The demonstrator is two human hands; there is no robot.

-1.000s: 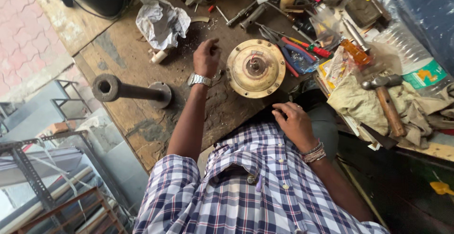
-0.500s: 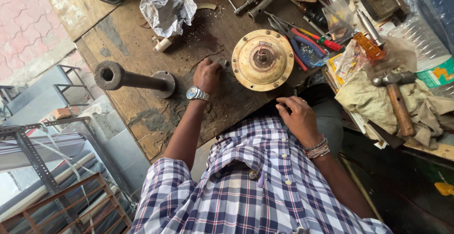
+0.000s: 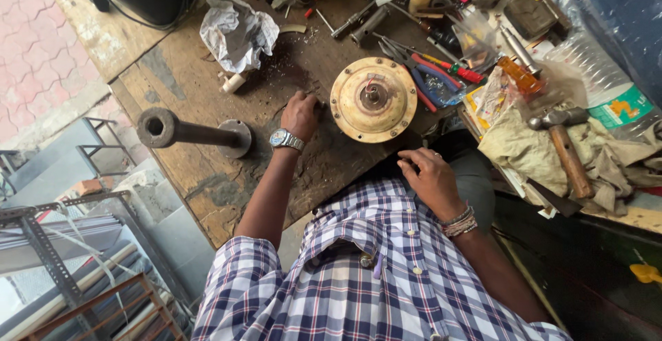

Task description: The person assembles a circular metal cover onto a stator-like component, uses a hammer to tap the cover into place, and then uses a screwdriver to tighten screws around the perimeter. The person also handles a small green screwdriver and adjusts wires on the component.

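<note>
A round, yellowish metal motor housing (image 3: 373,99) with a hub and short wires at its centre lies flat on the worn wooden bench (image 3: 207,175). My left hand (image 3: 300,115), with a wristwatch, rests on the bench just left of the housing. Its fingers are curled down on the wood, and whatever lies under them is hidden. My right hand (image 3: 431,175), with bead bracelets at the wrist, sits at the bench's near edge below the housing. Its fingers are loosely bent and hold nothing.
A steel pipe on a round flange (image 3: 189,133) lies left of my left hand. Crumpled paper (image 3: 238,34) sits behind it. Screwdrivers and pliers (image 3: 441,72), a hammer (image 3: 569,151) on rags, bottles and small boxes crowd the right. Metal racks (image 3: 62,258) stand lower left.
My left hand has drawn back a little from beside the housing's far-left rim and its fingers have curled. My right hand stays at the bench edge. The camera has shifted.
</note>
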